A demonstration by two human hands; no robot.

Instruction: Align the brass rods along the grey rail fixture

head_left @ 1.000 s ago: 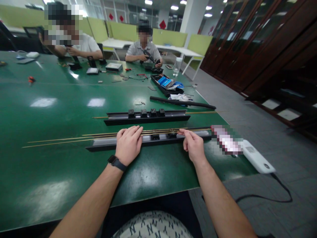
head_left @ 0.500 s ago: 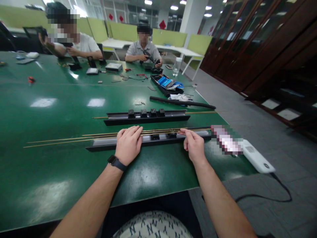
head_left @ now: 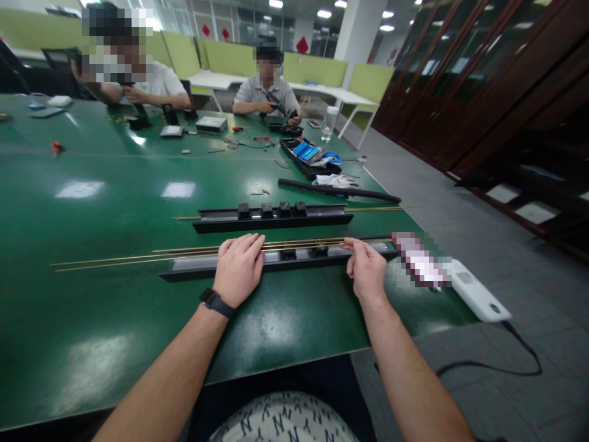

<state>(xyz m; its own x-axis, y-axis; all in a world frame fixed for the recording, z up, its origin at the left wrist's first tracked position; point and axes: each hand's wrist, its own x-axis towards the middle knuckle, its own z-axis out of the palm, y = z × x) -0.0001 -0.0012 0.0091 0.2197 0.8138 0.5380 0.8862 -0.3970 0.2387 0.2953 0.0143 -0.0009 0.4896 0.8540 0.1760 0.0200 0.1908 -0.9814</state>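
A black rail (head_left: pixel 271 265) with a pale inner channel lies across the table before me, small black blocks (head_left: pixel 288 253) set in it. Several thin brass rods (head_left: pixel 115 262) run along it and stick out far past its left end. My left hand (head_left: pixel 240 265), a dark watch on its wrist, is bent over the rail and rods near the middle; its thumb is hidden. Near the rail's right part, my right hand (head_left: pixel 367 265) is closed, thumb and forefinger pinching a brass rod. Beyond lies a second black rail (head_left: pixel 271 224) with several black blocks and rods.
A long black strip (head_left: pixel 340 191), white gloves (head_left: pixel 335 180) and a black tray (head_left: pixel 299 162) with blue packets lie farther back. To the right are a blurred phone-like object (head_left: pixel 418 258) and a white corded device (head_left: pixel 478 291) at the table edge. Two people sit across the table.
My right hand has moved slightly right, and the left end of one brass rod has slid right with it. My left hand stays where it was.
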